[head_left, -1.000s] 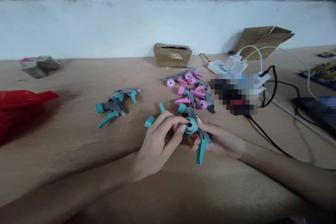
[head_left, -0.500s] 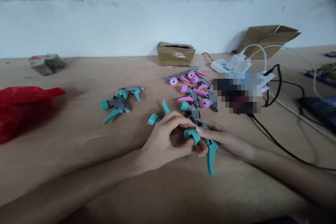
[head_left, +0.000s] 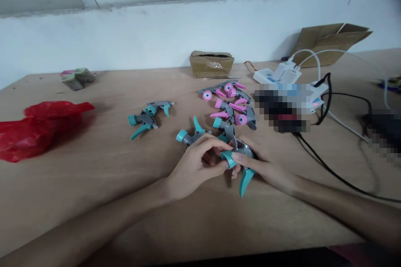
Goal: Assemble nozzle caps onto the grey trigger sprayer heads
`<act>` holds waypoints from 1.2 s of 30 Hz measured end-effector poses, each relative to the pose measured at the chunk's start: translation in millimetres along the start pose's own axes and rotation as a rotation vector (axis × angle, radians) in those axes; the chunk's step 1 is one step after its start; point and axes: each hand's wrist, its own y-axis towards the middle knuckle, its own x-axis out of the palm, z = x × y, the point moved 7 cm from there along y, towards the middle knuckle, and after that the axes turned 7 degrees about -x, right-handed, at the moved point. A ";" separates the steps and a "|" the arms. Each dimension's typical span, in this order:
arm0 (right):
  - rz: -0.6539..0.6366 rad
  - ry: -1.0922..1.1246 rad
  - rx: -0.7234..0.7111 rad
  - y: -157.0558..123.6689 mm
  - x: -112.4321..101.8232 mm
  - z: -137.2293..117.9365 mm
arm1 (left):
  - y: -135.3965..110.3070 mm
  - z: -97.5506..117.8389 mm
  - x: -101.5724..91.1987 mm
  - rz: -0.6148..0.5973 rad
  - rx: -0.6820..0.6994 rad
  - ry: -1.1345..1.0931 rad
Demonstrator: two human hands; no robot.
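Both hands meet around one grey and teal trigger spray head [head_left: 247,180], its teal trigger hanging toward me. My right hand [head_left: 266,169] is closed on its body, the thumb lying by the teal collar [head_left: 228,159]. The fingers and thumb of my left hand [head_left: 196,167] curve round to pinch that collar. Just behind my hands lie two more teal spray heads, one at the left [head_left: 183,137] and one beyond the fingers [head_left: 221,124]. Farther left, a pair of teal spray heads [head_left: 145,120] rests on the table.
Several pink and grey spray heads [head_left: 223,110] lie behind my hands. A small cardboard box [head_left: 211,66] stands by the wall. At the right are a power strip [head_left: 265,76], cables [head_left: 319,167] and a cardboard piece [head_left: 326,46]. A red plastic bag [head_left: 46,129] sits left.
The held spray head has turned slightly, its trigger now pointing more to the left and its collar facing differently. Both hands keep hold of it. The camera view has shifted a little.
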 end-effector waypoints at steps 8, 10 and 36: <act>0.001 -0.319 -0.086 -1.4 -1.0 -10.3 | -0.4 1.1 5.9 0.047 0.015 -0.062; 0.022 -0.419 -0.111 -2.5 -2.7 -11.8 | -1.0 2.4 5.7 0.062 0.011 -0.033; -0.114 -0.756 -0.352 -6.3 14.4 -23.5 | 3.6 -9.0 -2.8 0.079 -0.080 -0.164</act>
